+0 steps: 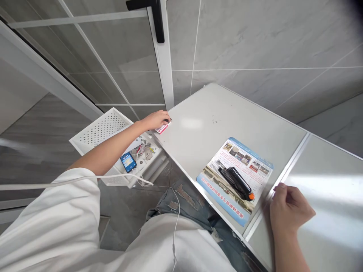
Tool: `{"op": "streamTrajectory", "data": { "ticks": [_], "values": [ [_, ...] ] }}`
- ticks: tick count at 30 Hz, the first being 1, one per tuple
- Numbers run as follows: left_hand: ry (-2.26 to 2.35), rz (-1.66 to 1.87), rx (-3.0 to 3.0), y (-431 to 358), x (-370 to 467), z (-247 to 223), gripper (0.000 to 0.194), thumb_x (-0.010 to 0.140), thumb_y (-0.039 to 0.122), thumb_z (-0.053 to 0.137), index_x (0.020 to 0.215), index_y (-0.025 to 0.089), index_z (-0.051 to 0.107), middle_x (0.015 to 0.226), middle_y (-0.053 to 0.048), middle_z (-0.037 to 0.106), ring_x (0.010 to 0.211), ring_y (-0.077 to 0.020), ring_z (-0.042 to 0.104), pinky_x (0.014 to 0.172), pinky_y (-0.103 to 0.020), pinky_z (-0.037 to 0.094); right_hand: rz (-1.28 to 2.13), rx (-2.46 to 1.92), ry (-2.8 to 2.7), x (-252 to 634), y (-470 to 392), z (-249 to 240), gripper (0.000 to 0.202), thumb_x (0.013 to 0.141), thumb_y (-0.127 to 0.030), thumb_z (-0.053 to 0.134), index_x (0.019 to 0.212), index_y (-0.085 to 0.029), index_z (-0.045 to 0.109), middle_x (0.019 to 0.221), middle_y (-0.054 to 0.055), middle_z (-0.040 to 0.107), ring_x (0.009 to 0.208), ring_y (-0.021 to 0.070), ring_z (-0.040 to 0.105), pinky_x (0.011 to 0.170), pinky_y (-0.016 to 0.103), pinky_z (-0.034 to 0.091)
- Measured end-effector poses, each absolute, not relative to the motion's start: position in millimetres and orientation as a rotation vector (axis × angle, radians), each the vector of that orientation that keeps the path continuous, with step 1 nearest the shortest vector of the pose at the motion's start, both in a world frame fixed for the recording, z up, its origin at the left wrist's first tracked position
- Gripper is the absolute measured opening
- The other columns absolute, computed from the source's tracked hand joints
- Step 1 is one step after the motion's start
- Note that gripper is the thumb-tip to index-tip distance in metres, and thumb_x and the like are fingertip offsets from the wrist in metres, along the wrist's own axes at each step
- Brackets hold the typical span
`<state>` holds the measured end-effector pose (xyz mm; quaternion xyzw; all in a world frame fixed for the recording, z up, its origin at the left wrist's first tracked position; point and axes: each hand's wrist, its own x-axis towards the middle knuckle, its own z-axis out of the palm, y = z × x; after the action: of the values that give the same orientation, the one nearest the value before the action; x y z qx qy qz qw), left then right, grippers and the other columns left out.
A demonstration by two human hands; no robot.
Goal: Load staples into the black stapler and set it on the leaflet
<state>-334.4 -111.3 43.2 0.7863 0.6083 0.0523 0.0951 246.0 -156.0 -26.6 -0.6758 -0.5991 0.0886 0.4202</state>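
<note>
Extended on the left grip (155, 120) to the far left corner of the white surface (195, 122), fingers curled over and touching a small white-and-red box (162, 129), too hidden to tell whether clamped on it. Resting on the right with the right grip (292, 207) folded together in a loose fist, just beside the surface's metal strip (294, 158). Showing between the two a printed leaflet (222, 194), laid flat, with a black, orange-ended stapler (239, 181) slanting across it. Including, below the left forearm (113, 145), a lit smartphone (128, 162) amid small clutter.
</note>
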Motion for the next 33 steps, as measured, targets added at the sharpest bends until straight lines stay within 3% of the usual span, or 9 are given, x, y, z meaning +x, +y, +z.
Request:
{"op": "streamTrajectory", "data": {
  "ticks": [11, 21, 33],
  "values": [
    [1.812, 0.152, 2.328, -105.4, -330.7, 48.0, 0.020, 0.087, 0.013, 0.055, 0.097, 0.019, 0.071, 0.098, -0.008, 0.073, 0.098, -0.0224, 0.064, 0.085, -0.033, 0.048, 0.190, -1.632, -1.595, 241.8, -155.0, -21.8, 0.026, 0.090, -0.036, 0.061, 0.069, -0.021, 0.061, 0.056, 0.000, 0.054, 0.054, 0.0176, 0.051, 0.060, 0.034, 0.039],
    [1.862, 0.095, 2.372, -96.9, -343.7, 33.4, 0.028, 0.095, 0.023, 0.046, 0.100, 0.024, 0.073, 0.106, -0.009, 0.070, 0.103, -0.0273, 0.061, 0.096, -0.038, 0.046, 0.232, -1.587, -1.560, 238.4, -152.5, -18.5, 0.039, 0.098, -0.042, 0.057, 0.067, -0.019, 0.056, 0.058, -0.003, 0.049, 0.056, 0.0124, 0.044, 0.060, 0.028, 0.035],
    [1.938, -0.074, 2.408, -95.6, -329.2, 48.0, 0.032, 0.098, 0.030, 0.038, 0.104, 0.025, 0.068, 0.116, -0.007, 0.074, 0.108, -0.0296, 0.062, 0.095, -0.040, 0.045, 0.304, -1.460, -1.553, 235.9, -150.7, -14.3, 0.038, 0.101, -0.033, 0.058, 0.067, -0.021, 0.045, 0.059, -0.005, 0.043, 0.055, 0.0112, 0.037, 0.057, 0.028, 0.031]
  ]
}}
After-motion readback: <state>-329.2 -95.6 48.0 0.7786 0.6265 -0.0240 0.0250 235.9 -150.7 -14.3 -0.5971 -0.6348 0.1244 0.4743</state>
